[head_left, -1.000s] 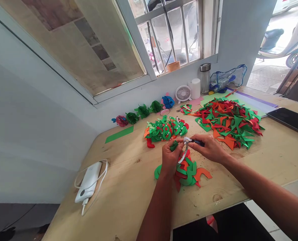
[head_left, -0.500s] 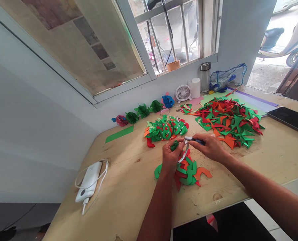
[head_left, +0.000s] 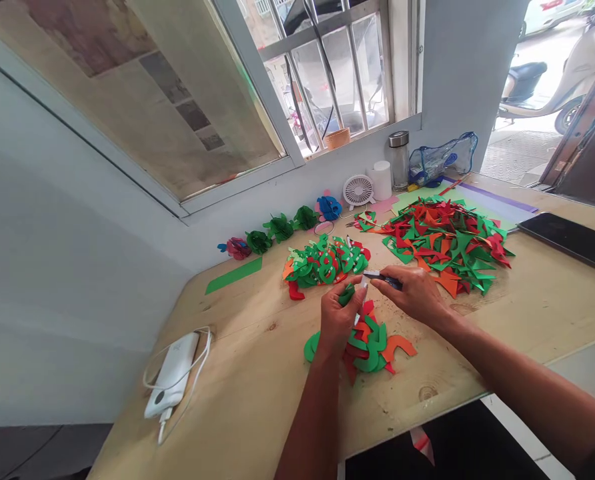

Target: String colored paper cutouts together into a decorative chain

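My left hand point(head_left: 336, 315) is closed around a green paper piece point(head_left: 346, 294) and pinches a white strip point(head_left: 363, 292) between thumb and finger. My right hand point(head_left: 411, 291) grips a dark-handled tool point(head_left: 390, 281), its tip close to the strip's upper end. The tool's exact kind is too small to tell. Below my hands lies a loose pile of curved green, red and orange paper pieces point(head_left: 372, 350). Just behind them is a heap of green and red curved pieces with white bits point(head_left: 327, 259).
Many paper scraps point(head_left: 452, 240) are heaped at the right, near a black phone point(head_left: 570, 241). A white power bank point(head_left: 172, 375) with a cable lies at the left. Paper flowers point(head_left: 280, 227), a small fan point(head_left: 358, 191) and a glass bottle point(head_left: 399, 160) line the wall.
The camera view has shifted slightly. The white strip, earlier seen as a curved loop below the fingers, now looks straighter and shorter. The tool's tip has turned a little; both hands keep their holds.
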Tool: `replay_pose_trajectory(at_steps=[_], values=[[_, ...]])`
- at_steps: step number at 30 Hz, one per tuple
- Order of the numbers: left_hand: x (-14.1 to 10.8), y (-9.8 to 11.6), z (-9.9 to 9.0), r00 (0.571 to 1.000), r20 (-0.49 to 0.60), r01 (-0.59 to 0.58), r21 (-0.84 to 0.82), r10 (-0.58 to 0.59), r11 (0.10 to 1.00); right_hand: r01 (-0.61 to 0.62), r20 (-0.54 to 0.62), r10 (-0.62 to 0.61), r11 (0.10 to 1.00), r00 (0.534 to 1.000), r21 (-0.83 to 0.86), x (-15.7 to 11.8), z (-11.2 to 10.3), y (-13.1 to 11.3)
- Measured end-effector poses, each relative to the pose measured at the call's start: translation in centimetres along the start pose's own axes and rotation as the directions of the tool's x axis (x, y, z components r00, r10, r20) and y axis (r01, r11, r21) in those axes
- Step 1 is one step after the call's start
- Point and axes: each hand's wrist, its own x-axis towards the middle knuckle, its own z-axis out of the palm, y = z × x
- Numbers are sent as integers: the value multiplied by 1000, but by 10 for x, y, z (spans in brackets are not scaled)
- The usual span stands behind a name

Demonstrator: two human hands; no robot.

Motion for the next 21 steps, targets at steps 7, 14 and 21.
replay_pose_trajectory(at_steps=[7, 14, 21], values=[[-1, 8, 2, 998, 17, -60, 78, 58, 995, 10, -18, -11, 999, 1000, -41, -1, -2, 2], [-7, 14, 6, 990, 57, -142, 302, 131, 943, -79, -118, 73, 996, 990, -44, 4, -6, 11], [8, 11, 29, 967, 111, -255, 516, 231, 818, -145, -200, 136, 989, 970, -33, 9, -9, 19]])
